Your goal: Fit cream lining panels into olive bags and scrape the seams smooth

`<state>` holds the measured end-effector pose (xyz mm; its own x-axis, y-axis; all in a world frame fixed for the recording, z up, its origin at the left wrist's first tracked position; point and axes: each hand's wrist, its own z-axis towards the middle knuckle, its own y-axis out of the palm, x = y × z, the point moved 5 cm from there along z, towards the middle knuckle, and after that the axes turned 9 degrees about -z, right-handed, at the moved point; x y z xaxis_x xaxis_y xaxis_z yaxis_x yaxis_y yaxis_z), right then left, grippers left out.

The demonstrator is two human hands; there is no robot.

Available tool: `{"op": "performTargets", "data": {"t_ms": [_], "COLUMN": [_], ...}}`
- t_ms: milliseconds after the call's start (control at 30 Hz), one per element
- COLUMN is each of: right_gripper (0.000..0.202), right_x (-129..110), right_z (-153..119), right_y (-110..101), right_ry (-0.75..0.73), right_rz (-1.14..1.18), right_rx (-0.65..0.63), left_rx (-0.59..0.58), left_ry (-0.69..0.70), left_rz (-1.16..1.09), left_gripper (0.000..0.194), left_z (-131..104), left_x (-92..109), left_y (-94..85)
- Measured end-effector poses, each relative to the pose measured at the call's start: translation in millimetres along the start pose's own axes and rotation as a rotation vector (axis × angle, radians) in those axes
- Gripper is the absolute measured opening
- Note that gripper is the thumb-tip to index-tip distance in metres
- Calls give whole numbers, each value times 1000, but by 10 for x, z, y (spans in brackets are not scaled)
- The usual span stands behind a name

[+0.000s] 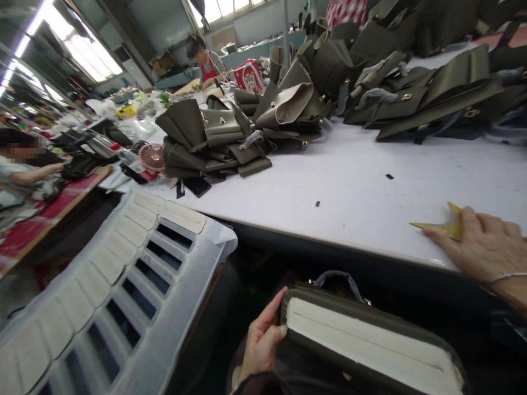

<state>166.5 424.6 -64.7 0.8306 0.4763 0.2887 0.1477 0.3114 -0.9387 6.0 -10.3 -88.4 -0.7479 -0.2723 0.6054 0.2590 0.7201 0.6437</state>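
Observation:
My left hand (263,339) grips the near left corner of a dark olive handbag (333,299), thumb against its edge. The bag lies on its side over my lap, with a long cream panel (370,343) facing up and a plastic-wrapped handle (337,276) behind it. Over on the table's right side, my right hand (488,247) is closed around a flat yellow piece with pointed ends (447,226). Its exact kind is unclear, since my fingers cover part of it.
On the white table (288,192) lie piled olive bags (230,131), more bags (428,99) at the right, a pink fan (152,157) and a phone (197,187). Left of me stands a slatted plastic crate (197,274) lined with cream panels (99,282). Two people (208,66) work farther off.

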Motion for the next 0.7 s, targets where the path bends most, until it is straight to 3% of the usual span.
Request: {"op": "performTargets", "data": {"t_ms": [200,467,600,700], "right_gripper": [69,68,67,66], "right_x": [-66,-77,-91,-128], "right_z": [31,-4,-14,-56], "right_y": [14,-75,-63,-191], "right_ry": [-61,-186,-192,-194], "right_rz": [64,150,132,152], "right_rx": [70,167,154,188], "left_rx": [80,-46,22,78], "left_ry": [82,32,47,73], "left_rz": [82,34,148,204], "left_gripper": [61,57,59,62], "left_z": [43,2,1,1], "left_x": [-75,41,34,4], "left_y": [-23,0,20,5]}}
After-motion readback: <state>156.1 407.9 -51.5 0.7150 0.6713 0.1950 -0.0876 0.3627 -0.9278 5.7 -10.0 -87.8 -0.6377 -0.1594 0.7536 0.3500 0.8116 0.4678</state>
